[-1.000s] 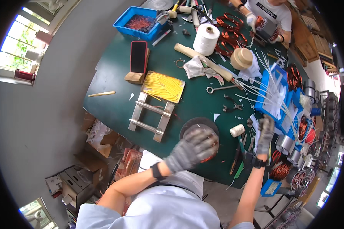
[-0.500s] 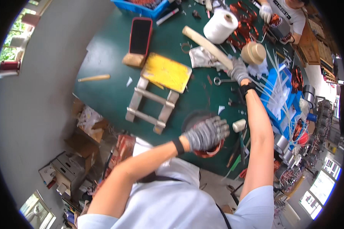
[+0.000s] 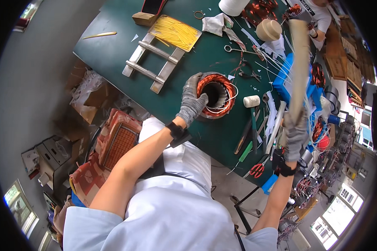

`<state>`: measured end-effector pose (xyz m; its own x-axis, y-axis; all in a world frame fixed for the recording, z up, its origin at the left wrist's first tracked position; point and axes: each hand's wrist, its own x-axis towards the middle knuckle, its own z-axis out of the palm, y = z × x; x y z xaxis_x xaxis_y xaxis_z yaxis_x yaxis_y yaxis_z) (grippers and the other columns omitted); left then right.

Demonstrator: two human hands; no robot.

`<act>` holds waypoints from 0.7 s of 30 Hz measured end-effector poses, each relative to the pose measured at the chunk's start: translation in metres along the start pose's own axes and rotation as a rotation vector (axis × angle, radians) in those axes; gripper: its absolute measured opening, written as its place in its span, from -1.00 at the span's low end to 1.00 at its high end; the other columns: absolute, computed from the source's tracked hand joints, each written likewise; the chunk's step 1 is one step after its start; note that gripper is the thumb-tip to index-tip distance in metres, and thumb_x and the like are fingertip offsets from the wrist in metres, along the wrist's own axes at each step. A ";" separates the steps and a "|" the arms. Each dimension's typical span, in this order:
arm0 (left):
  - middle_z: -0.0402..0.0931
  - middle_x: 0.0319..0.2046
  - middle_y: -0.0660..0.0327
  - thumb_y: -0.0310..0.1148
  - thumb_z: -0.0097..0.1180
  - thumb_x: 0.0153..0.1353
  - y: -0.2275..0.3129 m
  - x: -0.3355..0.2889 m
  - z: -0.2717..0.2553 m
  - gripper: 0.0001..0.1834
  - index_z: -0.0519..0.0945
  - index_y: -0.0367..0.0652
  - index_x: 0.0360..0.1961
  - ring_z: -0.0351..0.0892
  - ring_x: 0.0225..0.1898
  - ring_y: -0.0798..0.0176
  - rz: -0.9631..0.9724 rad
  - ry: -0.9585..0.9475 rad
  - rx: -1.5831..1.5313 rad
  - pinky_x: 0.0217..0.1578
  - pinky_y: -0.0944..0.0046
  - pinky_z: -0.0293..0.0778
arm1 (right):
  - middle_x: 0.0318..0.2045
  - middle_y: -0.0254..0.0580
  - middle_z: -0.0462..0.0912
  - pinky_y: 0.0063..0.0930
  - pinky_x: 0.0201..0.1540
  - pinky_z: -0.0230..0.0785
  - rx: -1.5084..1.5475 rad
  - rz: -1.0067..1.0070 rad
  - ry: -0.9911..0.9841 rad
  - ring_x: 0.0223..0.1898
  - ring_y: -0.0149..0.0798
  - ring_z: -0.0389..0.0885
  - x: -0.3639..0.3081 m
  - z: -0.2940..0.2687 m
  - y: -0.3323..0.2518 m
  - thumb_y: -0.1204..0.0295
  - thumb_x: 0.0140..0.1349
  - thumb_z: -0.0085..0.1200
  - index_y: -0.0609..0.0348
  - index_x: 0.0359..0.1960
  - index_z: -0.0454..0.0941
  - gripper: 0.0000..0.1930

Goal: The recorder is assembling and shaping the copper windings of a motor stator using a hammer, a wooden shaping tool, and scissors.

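My left hand (image 3: 192,98), in a grey glove, grips the left side of a round motor stator (image 3: 228,104). Orange-red copper windings ring the stator's dark open bore, and white cord or sleeving runs along its right side. It stands on the green table near the front edge. To the right, my gloved right hand (image 3: 295,136) is closed round the lower end of a pale wooden stick (image 3: 299,62). The stick is held up, blurred, over the table's right side. Between the two hands lies a white-headed mallet (image 3: 251,101) with a dark green handle.
A metal frame (image 3: 158,83) and a tray of yellow strips (image 3: 199,39) lie at the left. Red-handled scissors (image 3: 256,170), a green-handled tool (image 3: 246,151) and pliers (image 3: 251,74) lie near the right edge. Blue bins (image 3: 284,81) hold white strips. Another person (image 3: 322,19) works at far right.
My left hand has gone from lying flat over the stator to gripping its left side. My right hand has lifted the wooden stick off the table toward me and rightward. The view has shifted.
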<state>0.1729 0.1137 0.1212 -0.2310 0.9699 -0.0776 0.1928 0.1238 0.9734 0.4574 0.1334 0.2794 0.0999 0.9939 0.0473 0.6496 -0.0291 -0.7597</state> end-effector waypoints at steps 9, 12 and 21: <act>0.31 0.00 -0.03 -0.50 0.11 -0.25 -0.010 0.033 0.011 -0.26 0.27 -0.16 0.11 0.25 0.06 -0.09 -0.001 -0.138 -0.372 0.15 0.14 0.16 | -0.39 -0.13 0.52 -0.52 -0.25 0.38 -0.429 -0.184 -0.016 -0.34 -0.37 0.48 -0.080 0.051 0.076 0.29 0.15 0.02 0.19 -0.03 0.26 -0.60; 0.39 -0.06 -0.02 -0.35 0.21 -0.19 -0.019 0.047 -0.010 -0.34 0.36 -0.22 0.05 0.37 0.00 0.03 0.317 -0.192 0.020 0.07 0.19 0.28 | -0.43 -0.11 0.58 -0.37 -0.40 0.39 -0.808 -0.460 -0.247 -0.47 -0.14 0.52 -0.042 0.033 0.032 0.38 0.10 0.06 0.21 -0.09 0.29 -0.64; 0.27 0.04 0.04 -0.45 0.20 -0.23 -0.031 0.021 0.024 -0.27 0.31 -0.16 0.11 0.20 0.16 0.04 -0.075 -0.172 -0.421 0.18 0.19 0.14 | -0.32 -0.11 0.52 -0.47 -0.28 0.43 -0.646 -0.470 -0.103 -0.36 -0.23 0.53 -0.060 0.071 0.041 0.21 0.17 0.02 0.22 -0.03 0.35 -0.58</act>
<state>0.1853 0.1349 0.0847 -0.0610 0.9866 -0.1516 -0.2311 0.1337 0.9637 0.4248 0.0798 0.1997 -0.3418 0.9215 0.1847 0.9170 0.3700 -0.1488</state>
